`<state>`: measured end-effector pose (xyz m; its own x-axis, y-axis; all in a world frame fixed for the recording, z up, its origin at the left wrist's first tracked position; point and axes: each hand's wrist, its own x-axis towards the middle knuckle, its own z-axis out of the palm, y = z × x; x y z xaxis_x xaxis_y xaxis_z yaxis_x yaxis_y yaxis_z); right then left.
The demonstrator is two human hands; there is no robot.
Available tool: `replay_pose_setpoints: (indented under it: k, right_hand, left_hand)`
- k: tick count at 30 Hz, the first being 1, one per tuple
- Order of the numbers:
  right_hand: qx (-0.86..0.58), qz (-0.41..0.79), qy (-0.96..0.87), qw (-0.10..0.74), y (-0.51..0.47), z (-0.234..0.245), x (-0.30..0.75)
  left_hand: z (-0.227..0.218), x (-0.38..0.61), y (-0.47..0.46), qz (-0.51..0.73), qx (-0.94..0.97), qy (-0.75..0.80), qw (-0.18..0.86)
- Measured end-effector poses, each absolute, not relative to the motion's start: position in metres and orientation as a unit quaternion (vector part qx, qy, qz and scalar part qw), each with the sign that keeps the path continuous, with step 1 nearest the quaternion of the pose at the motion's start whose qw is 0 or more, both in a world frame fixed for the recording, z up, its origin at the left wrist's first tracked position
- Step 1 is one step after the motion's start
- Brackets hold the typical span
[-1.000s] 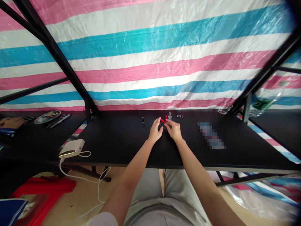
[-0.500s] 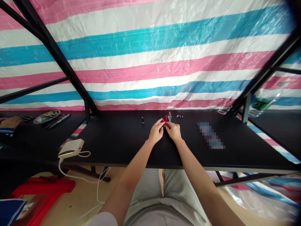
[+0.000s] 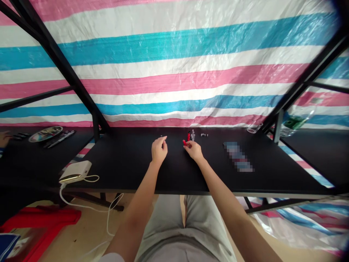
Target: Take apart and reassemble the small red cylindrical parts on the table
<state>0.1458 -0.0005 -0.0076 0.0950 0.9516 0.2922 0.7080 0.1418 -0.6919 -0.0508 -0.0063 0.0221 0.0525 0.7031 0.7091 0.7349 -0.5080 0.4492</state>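
Observation:
My left hand point(image 3: 159, 150) is out over the black table point(image 3: 131, 163) with its fingers curled in a pinch at a small black piece point(image 3: 161, 137), whose tip shows just above the fingertips. My right hand point(image 3: 194, 150) is closed on a short red piece point(image 3: 185, 142), holding it just above the tabletop. Beyond the right hand stand another red piece point(image 3: 188, 136) and a clear plastic piece point(image 3: 193, 134). A few tiny silver parts point(image 3: 204, 135) lie to their right.
A white power bank point(image 3: 76, 171) with a cable sits at the table's left front corner. On the neighbouring table are a metal dish point(image 3: 45, 133), pens point(image 3: 58, 138) and another person's hand point(image 3: 3, 138). A glass point(image 3: 253, 128) stands far right; a striped tarp hangs behind.
The two hands were together on the red piece. My left hand has let go and moved left to the small black piece; the right hand keeps the red piece. The view has shifted slightly.

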Motion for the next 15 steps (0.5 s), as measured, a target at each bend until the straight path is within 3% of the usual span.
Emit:
replay_pose_setpoints:
  k: [6,15]
  right_hand:
    - [-0.641,0.238,-0.662,0.308,0.017,0.014,0.109]
    - [-0.690,0.215,-0.648,0.242,0.038,0.016,0.050]
  left_hand:
    - [0.011,-0.084,-0.010,-0.377,-0.705,-0.599,0.037]
    - [0.006,-0.086,-0.011,-0.381,-0.693,-0.611,0.024]
